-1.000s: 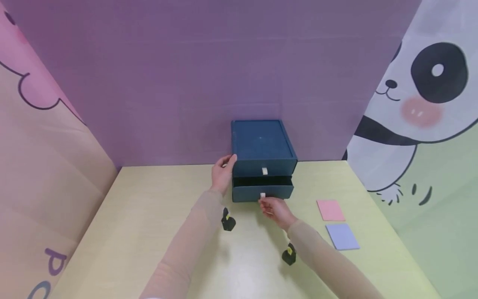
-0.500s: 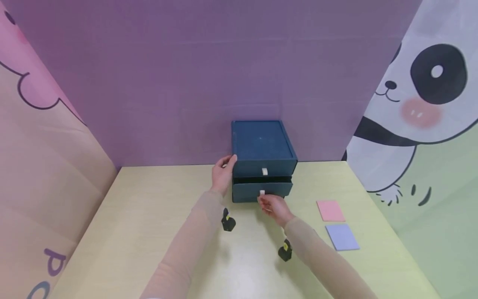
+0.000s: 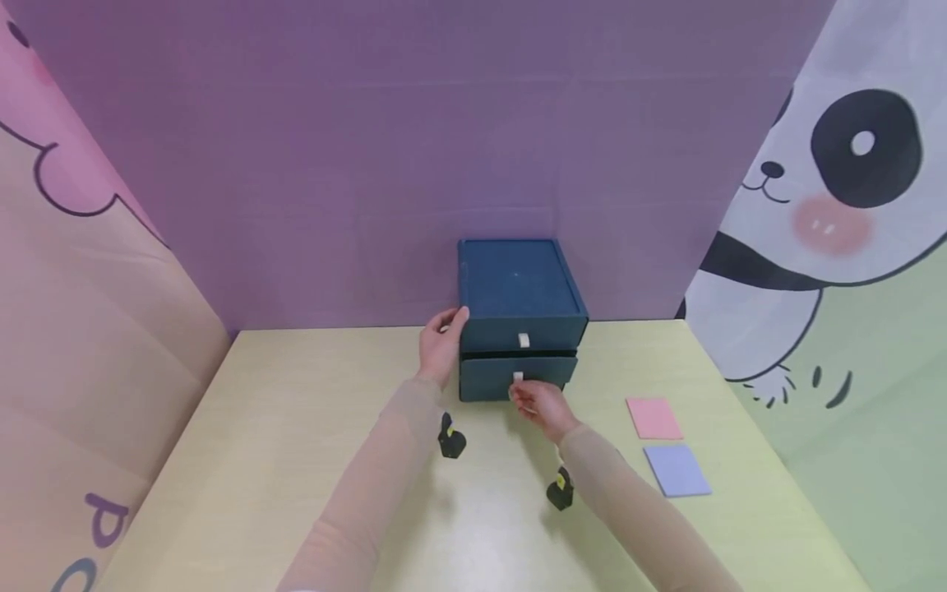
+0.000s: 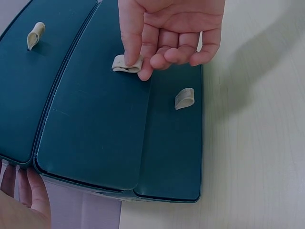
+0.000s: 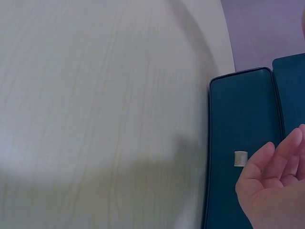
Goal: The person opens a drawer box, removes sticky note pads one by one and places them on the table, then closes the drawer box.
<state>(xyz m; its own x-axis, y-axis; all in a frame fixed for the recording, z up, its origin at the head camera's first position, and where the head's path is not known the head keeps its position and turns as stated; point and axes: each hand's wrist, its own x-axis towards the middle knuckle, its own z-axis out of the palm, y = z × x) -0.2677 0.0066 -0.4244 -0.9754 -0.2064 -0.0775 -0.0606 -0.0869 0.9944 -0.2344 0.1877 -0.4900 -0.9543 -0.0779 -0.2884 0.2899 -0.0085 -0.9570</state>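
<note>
A dark blue drawer cabinet (image 3: 518, 275) stands at the back of the table. Its middle drawer (image 4: 95, 119) juts out a little, leaving a narrow dark gap beneath the top drawer (image 3: 488, 333). The right hand (image 3: 546, 404) pinches the middle drawer's pale loop pull (image 4: 125, 62) between thumb and index finger, the other fingers loosely bent. The left hand (image 3: 440, 341) rests against the cabinet's left side near the front edge; its fingers (image 4: 38, 191) touch that side. The bottom drawer (image 5: 243, 109) sits flush, its own loop pull (image 5: 240, 159) untouched. The inside of the middle drawer is hidden.
On the table (image 3: 311, 427), right of the cabinet, lie a pink square (image 3: 655, 418) and a lavender square (image 3: 676, 470). A purple backdrop (image 3: 355, 164) rises behind the cabinet. Printed sheets flank the table, one with a panda (image 3: 829, 226). Small black objects hang at both wrists.
The right hand has moved away from the body, pushing the middle drawer inward, so its opening has narrowed from wide to a thin gap. The left hand stays against the cabinet's side.
</note>
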